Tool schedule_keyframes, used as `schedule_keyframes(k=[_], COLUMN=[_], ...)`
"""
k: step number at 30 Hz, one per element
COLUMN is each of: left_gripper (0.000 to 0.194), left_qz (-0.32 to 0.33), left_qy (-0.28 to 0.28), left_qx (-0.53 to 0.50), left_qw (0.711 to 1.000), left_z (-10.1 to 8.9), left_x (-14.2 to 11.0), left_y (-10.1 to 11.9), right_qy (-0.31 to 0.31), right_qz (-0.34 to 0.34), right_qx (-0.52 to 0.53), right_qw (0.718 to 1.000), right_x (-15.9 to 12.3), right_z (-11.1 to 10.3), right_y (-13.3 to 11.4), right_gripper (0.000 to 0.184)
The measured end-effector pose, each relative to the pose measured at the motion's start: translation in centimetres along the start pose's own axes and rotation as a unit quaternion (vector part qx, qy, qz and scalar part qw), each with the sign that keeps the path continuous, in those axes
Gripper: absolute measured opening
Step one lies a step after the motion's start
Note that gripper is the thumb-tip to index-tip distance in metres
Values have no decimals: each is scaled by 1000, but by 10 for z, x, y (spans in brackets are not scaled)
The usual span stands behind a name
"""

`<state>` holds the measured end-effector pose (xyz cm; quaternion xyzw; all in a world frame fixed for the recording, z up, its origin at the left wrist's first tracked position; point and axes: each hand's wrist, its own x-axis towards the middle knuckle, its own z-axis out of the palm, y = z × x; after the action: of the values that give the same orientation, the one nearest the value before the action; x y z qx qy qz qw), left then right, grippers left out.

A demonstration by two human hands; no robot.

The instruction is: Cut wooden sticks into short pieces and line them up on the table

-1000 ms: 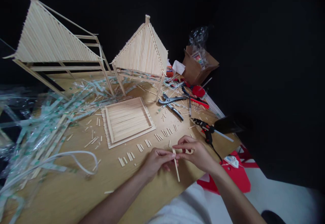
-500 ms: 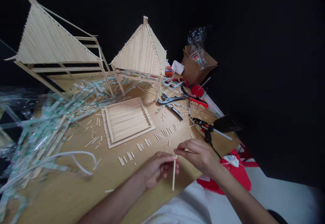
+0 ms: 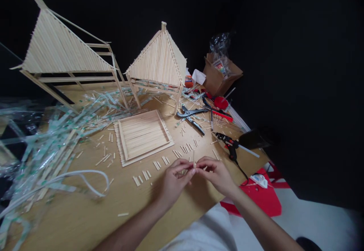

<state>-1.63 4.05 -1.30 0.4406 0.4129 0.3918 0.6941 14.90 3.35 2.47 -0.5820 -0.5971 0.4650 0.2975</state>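
Observation:
A thin wooden stick (image 3: 194, 156) stands nearly upright between my hands, its upper end pointing away from me. My left hand (image 3: 178, 177) pinches it near its lower end with thumb and forefinger. From the other side, the fingertips of my right hand (image 3: 212, 170) close on the same end, touching the left fingertips. What exactly lies between the fingertips is partly hidden. Just beyond the hands, short cut wooden pieces (image 3: 157, 165) lie in small groups on the table (image 3: 136, 201). Behind them sits a rectangular stick panel (image 3: 145, 135) with a raised frame.
Two stick-built house models, one large (image 3: 65, 50) and one smaller (image 3: 159, 55), stand at the back. Plastic wrappers (image 3: 65, 133) cover the left side. Cutter pliers (image 3: 190, 116), a black glue gun (image 3: 230, 145) and a cardboard box (image 3: 222, 74) are at the right.
The stick has turned from hanging downward to pointing up and away. My right hand has dropped slightly, and both hands now meet at the stick's lower end.

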Motion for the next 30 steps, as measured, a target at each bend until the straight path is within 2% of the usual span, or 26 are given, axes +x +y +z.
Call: schedule_keyframes(k=[4,7,10,13,16,19,23,27,30], left_gripper=[24,21,19,23,25,23,21,23,29], left_qz=[-24,-56,-108,-187,-228,-233,-222,-194,-162], left_qy=[10,9,21,21,14,12,-2,7,40], left_qx=[-27,-66,-120,-190,-241,-271,-289,-255,-200], left_qw=[999,996,987,964,943,934,931,947,965], left_z=[-1,-3,-5,-6,-5,-2,1,3,1], left_x=[3,5,4,3,2,1,-2,-6,-5], left_y=[-3,-4,-2,1,2,2,3,8,14], right_qy=[-5,-12,-18,28,50,41,35,17,-28], right_qz=[16,1,-45,-107,-171,-206,-216,-209,-190], right_qx=[-2,-23,-96,-186,-232,-242,-258,-260,-249], right_qw=[1000,1000,994,976,956,947,941,943,949], right_x=[-1,-2,-5,-8,-9,-9,-9,-8,8], right_z=[4,5,1,-5,-7,-5,0,-4,-22], right_y=[3,5,2,-4,-10,-11,-6,-9,-19], right_gripper=[23,21,17,17,15,10,7,7,15])
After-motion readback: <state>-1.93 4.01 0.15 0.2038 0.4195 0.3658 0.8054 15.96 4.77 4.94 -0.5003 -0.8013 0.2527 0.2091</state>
